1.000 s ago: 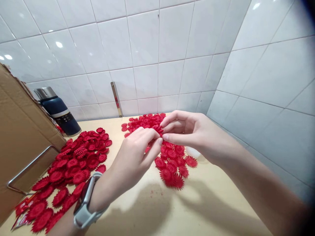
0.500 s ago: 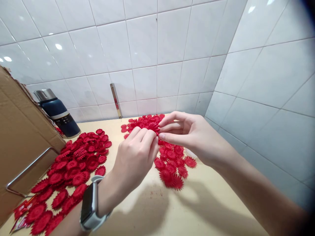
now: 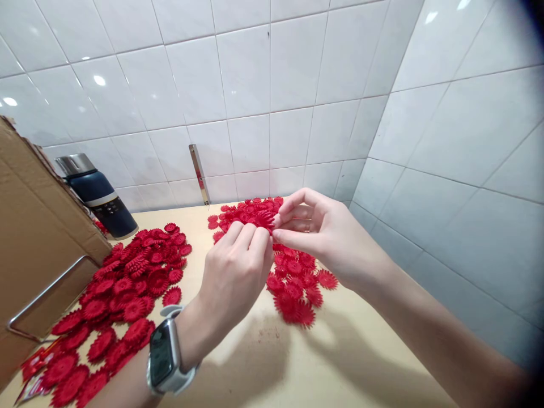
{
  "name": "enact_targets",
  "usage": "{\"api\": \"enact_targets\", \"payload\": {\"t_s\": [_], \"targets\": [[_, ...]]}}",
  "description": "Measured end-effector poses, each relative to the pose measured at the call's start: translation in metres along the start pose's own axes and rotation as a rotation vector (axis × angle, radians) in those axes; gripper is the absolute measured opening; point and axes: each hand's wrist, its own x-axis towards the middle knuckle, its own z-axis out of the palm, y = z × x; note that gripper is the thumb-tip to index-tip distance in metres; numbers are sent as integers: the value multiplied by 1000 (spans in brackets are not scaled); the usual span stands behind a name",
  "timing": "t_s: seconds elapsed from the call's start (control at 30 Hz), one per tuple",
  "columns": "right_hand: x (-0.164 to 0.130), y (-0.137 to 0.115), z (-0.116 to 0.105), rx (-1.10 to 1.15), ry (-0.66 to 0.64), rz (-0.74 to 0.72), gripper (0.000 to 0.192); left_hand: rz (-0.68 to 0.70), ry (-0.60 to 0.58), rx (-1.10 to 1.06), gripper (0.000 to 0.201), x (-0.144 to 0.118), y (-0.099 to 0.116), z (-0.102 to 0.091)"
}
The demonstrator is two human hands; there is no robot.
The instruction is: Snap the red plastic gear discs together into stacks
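Both my hands meet above the middle of the table around a red fringed paper flower (image 3: 265, 220). My left hand (image 3: 240, 263), with a smartwatch (image 3: 164, 352) on its wrist, is closed in a fist-like grip on the flower's near side. From the right, the thumb and fingertips of my right hand (image 3: 321, 229) pinch the flower's edge. Behind and below the hands spreads a pile of similar red flowers (image 3: 295, 283). A larger pile of red flowers (image 3: 131, 283) covers the left of the table. My left fingertips are hidden.
A cardboard box (image 3: 42, 238) stands at the left edge, a bent metal wire (image 3: 46, 297) against it. Behind it is a dark blue bottle (image 3: 102, 195). A narrow metal strip (image 3: 199, 174) leans on the tiled wall (image 3: 249, 73). Red printed wrappers (image 3: 36, 374) lie front left.
My left wrist has turned slightly, showing more of the watch face. The right hand's fingers have shifted a little at the flower's edge. The piles look the same.
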Motion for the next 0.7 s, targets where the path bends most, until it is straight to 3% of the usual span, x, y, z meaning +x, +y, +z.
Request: {"api": "enact_targets", "payload": {"t_s": [0.13,0.3,0.4,0.6,0.7], "targets": [[1,1,0,-10,0,-3,23,-44,-43,-92,23,1,-1,-1],[0,5,2,-31,-29,-18,22,-229,-218,-406,23,6,-5,-7],[0,8,3,-81,-42,-56,20,-295,-286,-481,21,9,-10,-8],[6,16,1,-162,-54,-111,16,-350,-339,-528,23,10,-16,-5],[11,19,-4,-150,-122,-84,14,-420,-376,-673,22,8,-19,-2]]}}
